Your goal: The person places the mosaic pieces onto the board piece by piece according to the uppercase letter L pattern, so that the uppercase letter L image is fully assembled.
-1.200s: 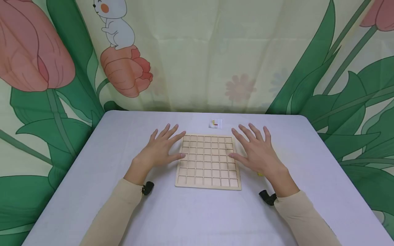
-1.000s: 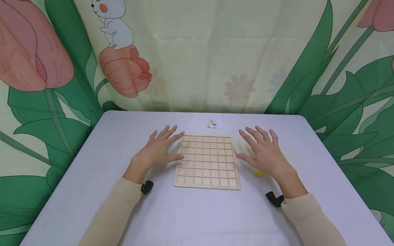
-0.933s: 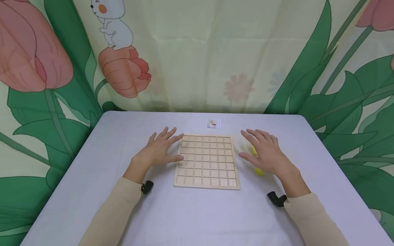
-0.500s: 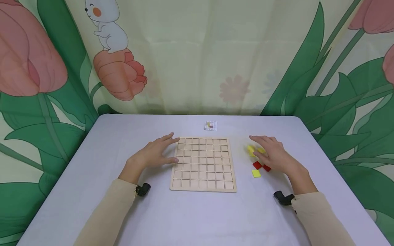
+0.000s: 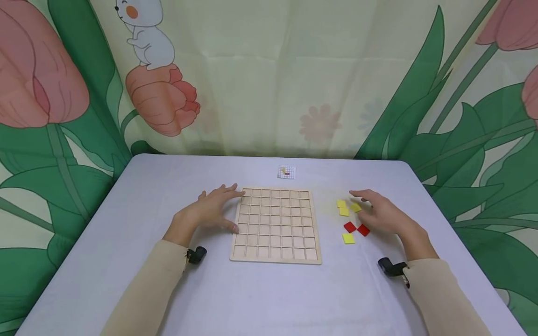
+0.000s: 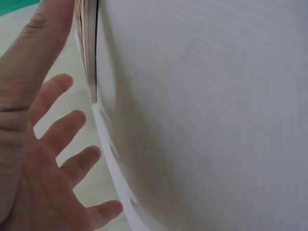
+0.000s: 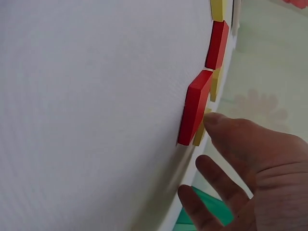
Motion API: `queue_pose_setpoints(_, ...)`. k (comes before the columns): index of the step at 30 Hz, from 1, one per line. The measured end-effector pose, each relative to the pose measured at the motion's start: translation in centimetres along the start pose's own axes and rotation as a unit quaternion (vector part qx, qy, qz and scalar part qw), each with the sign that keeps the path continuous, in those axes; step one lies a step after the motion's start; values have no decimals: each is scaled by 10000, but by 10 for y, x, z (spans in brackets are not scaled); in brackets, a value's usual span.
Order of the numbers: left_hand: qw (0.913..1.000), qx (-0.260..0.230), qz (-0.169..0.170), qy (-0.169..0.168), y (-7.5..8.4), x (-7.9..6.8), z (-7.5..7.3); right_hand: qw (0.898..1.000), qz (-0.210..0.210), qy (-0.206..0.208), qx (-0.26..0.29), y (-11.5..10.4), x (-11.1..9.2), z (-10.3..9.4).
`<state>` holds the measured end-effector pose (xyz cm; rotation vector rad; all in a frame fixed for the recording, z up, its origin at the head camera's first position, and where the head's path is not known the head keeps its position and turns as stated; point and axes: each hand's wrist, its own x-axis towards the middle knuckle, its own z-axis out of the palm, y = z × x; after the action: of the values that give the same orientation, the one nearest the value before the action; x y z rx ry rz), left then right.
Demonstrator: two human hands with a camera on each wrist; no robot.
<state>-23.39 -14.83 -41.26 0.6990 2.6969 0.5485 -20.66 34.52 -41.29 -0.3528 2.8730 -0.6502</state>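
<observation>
A light wooden grid board [image 5: 275, 226] with square cells lies on the table. My left hand [image 5: 205, 212] is at its left side, fingers extended and the thumb at the edge; the left wrist view shows the thumb [image 6: 36, 53] against the board's side [image 6: 90, 62]. My right hand [image 5: 384, 214] is beside small square tiles to the right of the board. Two are red, a nearer one [image 5: 363, 230] and another [image 5: 350, 227]; several are yellow, such as the front one [image 5: 348, 238]. In the right wrist view, the thumb overlaps the end of a yellow tile [image 7: 201, 130] behind a red tile [image 7: 195, 108].
A small card [image 5: 286, 172] with a printed grid and coloured marks lies behind the board. The white-covered table [image 5: 269, 298] ends at a curtain [image 5: 252, 93] printed with tulips and leaves. A small black device sits at each wrist.
My right hand has moved right from the board's right edge, its fingers drawing closer together, and the red and yellow tiles have come into sight. My left hand stays at the board's left edge.
</observation>
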Motion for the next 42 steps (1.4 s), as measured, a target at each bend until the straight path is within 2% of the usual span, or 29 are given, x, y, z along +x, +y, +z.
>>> queue_pose_setpoints(8,9994,-58,-176,-304,-2,4,2,9987,-322,30,-397,9,6,0)
queue_pose_setpoints(13,9989,-72,-281,-367,-5,5,2,9985,-424,22,-337,10,12,2)
queue_pose_setpoints(22,9997,8,-125,-218,-8,11,1,9998,-139,63,-160,7,17,2)
queue_pose_setpoints(27,9991,-193,-64,-376,-6,12,3,9999,9,102,116,8,12,4)
queue_pose_setpoints(31,9990,-104,-58,-438,-3,14,4,9992,20,104,392,7,9,5)
queue_pose_setpoints(37,9983,-154,-97,-548,0,14,3,9959,60,617,663,2,11,3)
queue_pose_setpoints(42,9983,-156,-141,-535,-2,13,4,9930,-44,1001,624,-10,16,4)
